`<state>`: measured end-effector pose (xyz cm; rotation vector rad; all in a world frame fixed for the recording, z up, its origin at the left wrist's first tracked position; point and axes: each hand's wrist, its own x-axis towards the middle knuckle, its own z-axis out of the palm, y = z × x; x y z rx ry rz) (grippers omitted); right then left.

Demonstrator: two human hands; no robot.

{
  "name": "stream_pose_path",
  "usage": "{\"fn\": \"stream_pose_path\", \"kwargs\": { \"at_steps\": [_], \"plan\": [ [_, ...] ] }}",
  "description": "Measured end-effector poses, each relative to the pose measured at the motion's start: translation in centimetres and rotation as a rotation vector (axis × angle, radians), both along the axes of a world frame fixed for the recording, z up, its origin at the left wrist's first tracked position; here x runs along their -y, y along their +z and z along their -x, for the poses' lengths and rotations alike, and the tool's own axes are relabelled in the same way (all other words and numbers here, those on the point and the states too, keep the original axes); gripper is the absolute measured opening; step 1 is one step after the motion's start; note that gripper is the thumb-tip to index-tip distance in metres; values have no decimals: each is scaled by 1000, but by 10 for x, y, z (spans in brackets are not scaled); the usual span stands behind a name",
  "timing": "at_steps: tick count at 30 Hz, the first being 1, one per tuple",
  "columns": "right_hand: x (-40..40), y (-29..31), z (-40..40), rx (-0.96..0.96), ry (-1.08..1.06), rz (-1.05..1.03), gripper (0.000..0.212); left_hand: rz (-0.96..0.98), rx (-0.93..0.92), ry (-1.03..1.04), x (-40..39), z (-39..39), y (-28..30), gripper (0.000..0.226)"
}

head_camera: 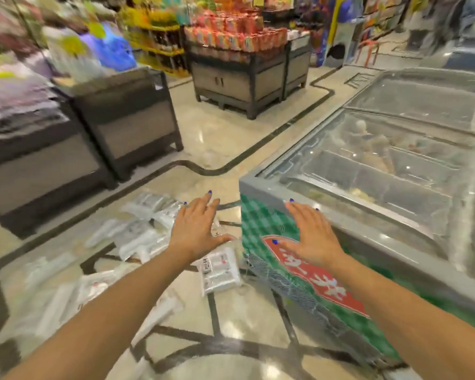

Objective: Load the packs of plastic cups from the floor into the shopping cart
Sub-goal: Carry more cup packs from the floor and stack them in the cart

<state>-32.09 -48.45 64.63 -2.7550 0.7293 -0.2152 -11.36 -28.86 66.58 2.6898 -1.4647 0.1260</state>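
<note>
Packs of plastic cups (137, 237) lay scattered over the glossy tiled floor (225, 325), left of a glass-topped chest freezer (381, 171) with a green chequered side; dark display stands (126, 119) stood further off. One labelled pack (220, 270) lay nearest, just beside the freezer's corner. No shopping cart showed in view. Both arms reached forward: the left hand (196, 229) hovered above the packs, fingers spread wide and holding nothing, and the right hand (310, 234) hung likewise splayed and empty in front of the freezer's side. The step looked like reaching for a pack; the next move probably called for lowering onto the nearest pack and gripping its slippery wrap firmly.
</note>
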Motion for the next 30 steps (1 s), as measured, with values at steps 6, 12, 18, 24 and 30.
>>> {"fn": "stream_pose_path", "kwargs": {
  "at_steps": [6, 12, 18, 24, 30],
  "plan": [
    [-21, -17, -92, -31, 118, 27, 93, -15, -23, 134, -42, -50, -16, 100],
    [0, -54, -159, -99, 192, 32, 93, -50, -80, 223, -51, -94, -54, 101],
    [38, -97, -244, -160, 229, -46, 91, -57, -98, 290, -11, -180, -92, 97],
    [86, -140, -342, -211, 291, -55, 102, -122, -185, 314, 45, -269, -137, 98],
    [99, -204, -396, -259, 305, -119, 101, -147, -266, 331, 68, -315, -197, 101]
  ]
}}
